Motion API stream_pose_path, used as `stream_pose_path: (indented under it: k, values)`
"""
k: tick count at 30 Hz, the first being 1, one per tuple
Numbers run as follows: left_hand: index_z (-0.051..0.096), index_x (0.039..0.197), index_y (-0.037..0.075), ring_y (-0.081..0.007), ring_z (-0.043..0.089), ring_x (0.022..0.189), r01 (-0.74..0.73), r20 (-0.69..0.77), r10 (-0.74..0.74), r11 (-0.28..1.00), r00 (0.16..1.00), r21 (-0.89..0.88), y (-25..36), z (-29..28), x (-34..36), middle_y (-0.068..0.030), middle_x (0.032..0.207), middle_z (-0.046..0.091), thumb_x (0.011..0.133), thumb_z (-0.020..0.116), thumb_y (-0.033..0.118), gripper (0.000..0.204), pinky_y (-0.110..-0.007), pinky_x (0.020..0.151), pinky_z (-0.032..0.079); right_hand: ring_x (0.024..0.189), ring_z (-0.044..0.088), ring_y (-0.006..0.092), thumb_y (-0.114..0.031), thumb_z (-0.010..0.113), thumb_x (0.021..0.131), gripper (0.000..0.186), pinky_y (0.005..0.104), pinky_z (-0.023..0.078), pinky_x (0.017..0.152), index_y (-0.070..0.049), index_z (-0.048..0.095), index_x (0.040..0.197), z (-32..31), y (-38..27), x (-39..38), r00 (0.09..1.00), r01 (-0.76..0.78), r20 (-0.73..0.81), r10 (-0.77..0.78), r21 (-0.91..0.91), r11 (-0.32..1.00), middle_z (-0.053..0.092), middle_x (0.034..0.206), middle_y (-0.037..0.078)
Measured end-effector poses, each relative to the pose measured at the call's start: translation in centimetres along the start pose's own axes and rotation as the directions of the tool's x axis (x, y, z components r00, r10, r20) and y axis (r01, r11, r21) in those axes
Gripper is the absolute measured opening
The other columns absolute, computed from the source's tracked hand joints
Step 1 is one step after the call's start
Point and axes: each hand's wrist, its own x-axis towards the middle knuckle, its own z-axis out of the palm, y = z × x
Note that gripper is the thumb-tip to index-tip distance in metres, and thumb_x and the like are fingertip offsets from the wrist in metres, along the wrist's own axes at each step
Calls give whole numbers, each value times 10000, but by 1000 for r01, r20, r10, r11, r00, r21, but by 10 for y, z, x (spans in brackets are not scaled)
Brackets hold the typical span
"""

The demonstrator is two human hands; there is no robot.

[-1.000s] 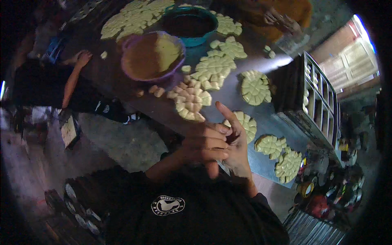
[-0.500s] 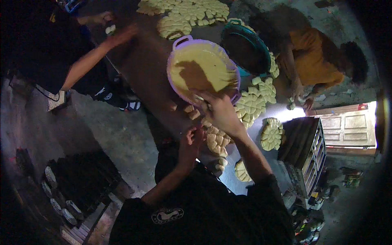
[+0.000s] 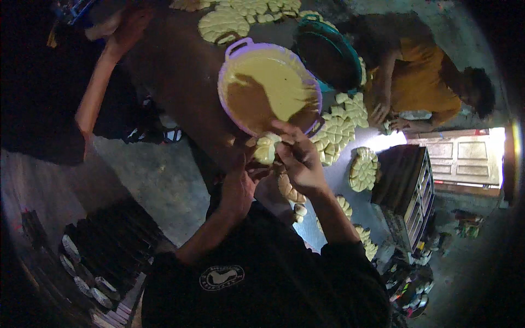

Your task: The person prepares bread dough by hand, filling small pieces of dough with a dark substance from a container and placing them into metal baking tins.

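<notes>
A pale yellow piece of dough [image 3: 265, 151] rests in the fingers of my left hand [image 3: 239, 188], which is curled round it from below. My right hand [image 3: 304, 167] meets it from the right, thumb and fingers closed at its edge around something whitish that I cannot make out. Just beyond both hands stands a purple two-handled basin [image 3: 223, 98] holding a smooth pale yellow mass, with hand shadows across it. Partly covered by my hands and wrists, a browner cluster of dough pieces [image 3: 291, 189] lies on the table near me.
Right of the basin are flat clusters of cut dough [image 3: 336, 134] and a round one [image 3: 363, 169]. A teal basin [image 3: 332, 54] stands behind. One co-worker in orange [image 3: 424, 82] works at the right; another person's arm [image 3: 101, 82] reaches in at the left. A slatted rack [image 3: 410, 197] stands at right.
My left hand has risen to the basin's near edge, and a dough piece now shows between my hands. My right hand has shifted slightly right and down. The left-hand person's arm has drawn further left.
</notes>
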Motion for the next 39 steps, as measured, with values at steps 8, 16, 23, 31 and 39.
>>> stream_pose_path:
  k: [8, 16, 23, 31, 39]
  values:
    - [520, 1344, 23, -233, 534, 1261, 207, 151, -198, 977, 969, -47, -22, 58, -43, -113, 1370, 545, 1044, 485, 310, 417, -397, 1093, 409, 1014, 663, 151, -46, 704, 906, 327, 310, 543, 883, -8, 602, 1215, -55, 6, -106, 983, 151, -120, -141, 82, 985, 676, 1151, 141]
    - [525, 1357, -54, -209, 522, 1266, -190, 524, -74, 881, 848, 432, -95, 85, -99, -140, 1411, 511, 970, 580, 80, 414, -352, 1057, 428, 1158, 624, 273, 40, 773, 735, 390, 335, 544, 901, -1, 695, 1115, -81, -37, -216, 861, 283, -93, -500, -729, 623, 583, 1334, 177]
    - [593, 1274, -63, -183, 586, 1143, -144, 438, -108, 852, 892, 503, -153, 103, -152, -141, 1295, 598, 990, 555, 68, 315, -349, 986, 467, 1051, 652, 300, -2, 776, 727, 280, 350, 550, 838, 46, 706, 993, -104, -43, -303, 778, 424, -63, -625, -681, 597, 624, 1257, 177]
    - [719, 1002, -81, -137, 683, 870, -370, 508, -25, 653, 861, 661, -190, 100, -203, -133, 944, 735, 972, 566, 23, 187, -255, 818, 533, 916, 669, 271, 2, 731, 796, 207, 361, 525, 787, -5, 692, 999, -121, -61, -374, 803, 470, -54, -594, -556, 685, 706, 1062, 123]
    - [736, 999, -49, -170, 702, 923, -512, 628, -16, 562, 778, 649, -190, 115, -236, -187, 1013, 737, 869, 707, -7, 139, -319, 884, 543, 809, 579, 250, -3, 714, 841, 108, 343, 479, 761, -40, 701, 942, -124, -63, -398, 844, 334, -240, -480, -466, 820, 610, 953, 92]
